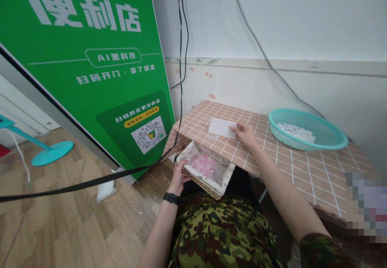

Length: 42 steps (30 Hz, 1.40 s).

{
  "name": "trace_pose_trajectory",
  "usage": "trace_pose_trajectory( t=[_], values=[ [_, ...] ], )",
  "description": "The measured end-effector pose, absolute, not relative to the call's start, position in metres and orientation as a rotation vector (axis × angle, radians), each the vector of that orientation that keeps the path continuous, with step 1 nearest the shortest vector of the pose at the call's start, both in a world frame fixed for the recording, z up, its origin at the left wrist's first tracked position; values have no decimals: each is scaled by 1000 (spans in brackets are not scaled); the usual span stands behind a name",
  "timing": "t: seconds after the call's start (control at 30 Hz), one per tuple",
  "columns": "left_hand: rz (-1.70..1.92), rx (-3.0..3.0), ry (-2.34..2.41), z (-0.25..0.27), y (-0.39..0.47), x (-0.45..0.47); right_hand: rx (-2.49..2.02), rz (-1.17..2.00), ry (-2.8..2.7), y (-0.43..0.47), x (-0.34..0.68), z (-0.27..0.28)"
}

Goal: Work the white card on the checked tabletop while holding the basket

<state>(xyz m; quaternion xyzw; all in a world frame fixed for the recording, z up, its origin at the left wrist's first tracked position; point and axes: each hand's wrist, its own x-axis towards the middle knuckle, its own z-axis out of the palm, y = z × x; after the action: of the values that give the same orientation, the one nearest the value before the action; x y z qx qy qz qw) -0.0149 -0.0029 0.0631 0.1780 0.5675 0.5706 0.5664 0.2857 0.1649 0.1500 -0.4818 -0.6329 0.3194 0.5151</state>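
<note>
My left hand (179, 178) grips the left side of a cloth-lined wicker basket (208, 187), which rests over my lap below the table edge. Small pink and clear pieces (204, 164) lie inside the basket; their kind is too small to make out. Over the tabletop, my right hand (242, 133) pinches the right end of a flat white card (222, 127) between thumb and fingers. Whether the card touches the cloth or hangs just above it, I cannot tell.
The table wears a brown checked cloth (208, 110). A turquoise plastic basket (335, 135) with white pieces in it stands at the right. A black strap (121, 174) crosses on the left before a green cabinet (75, 58). A turquoise stand base (53, 153) is on the floor.
</note>
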Motion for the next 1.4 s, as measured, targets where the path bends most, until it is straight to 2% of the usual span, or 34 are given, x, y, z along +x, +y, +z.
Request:
trace_pose_trajectory(
  t=[0.23,0.47,1.0,1.23,1.4],
  values=[
    [1335,416,1331,59,-1,-20,-1374,690,-1350,172,306,153],
    [1350,419,1346,61,-2,-21,-1411,1130,-1230,156,304,165],
    [1341,421,1339,59,-2,-23,-1205,1391,-1467,140,294,172],
    [1336,421,1349,64,-3,-24,-1193,1129,-1332,156,289,159],
    [1339,407,1362,67,-3,-25,-1158,1180,-1408,151,282,154]
  ],
)
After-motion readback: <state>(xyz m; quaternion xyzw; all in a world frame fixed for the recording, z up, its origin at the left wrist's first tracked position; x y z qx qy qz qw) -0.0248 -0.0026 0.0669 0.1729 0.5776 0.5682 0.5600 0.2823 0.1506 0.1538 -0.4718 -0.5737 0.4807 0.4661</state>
